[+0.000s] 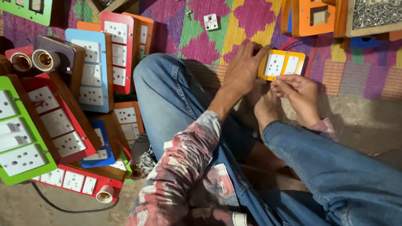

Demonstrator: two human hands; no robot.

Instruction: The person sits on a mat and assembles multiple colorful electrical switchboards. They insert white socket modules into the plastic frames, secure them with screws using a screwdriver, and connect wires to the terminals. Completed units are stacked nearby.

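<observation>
As both hands [269, 81] grip, yellow switchboard [281, 65] sits between.

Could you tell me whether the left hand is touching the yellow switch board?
Touching. The head view shows the left hand with its fingers laid over the left edge of the yellow switch board, no gap between them.

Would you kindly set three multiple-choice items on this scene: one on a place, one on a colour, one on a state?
1. Where is the yellow switch plate?
A. on the patterned mat, by the person's feet
B. in the screw box
C. on the green board

2. What colour is the large board at lower left?
A. orange
B. green
C. blue

3. How does the left hand stand?
A. resting on the knee
B. holding a bulb
C. fingers on the plate's left edge

Answers: 1 A, it lies on the mat; 2 B, its frame is bright green; 3 C, the fingers touch that edge while the right hand works below it.
</observation>
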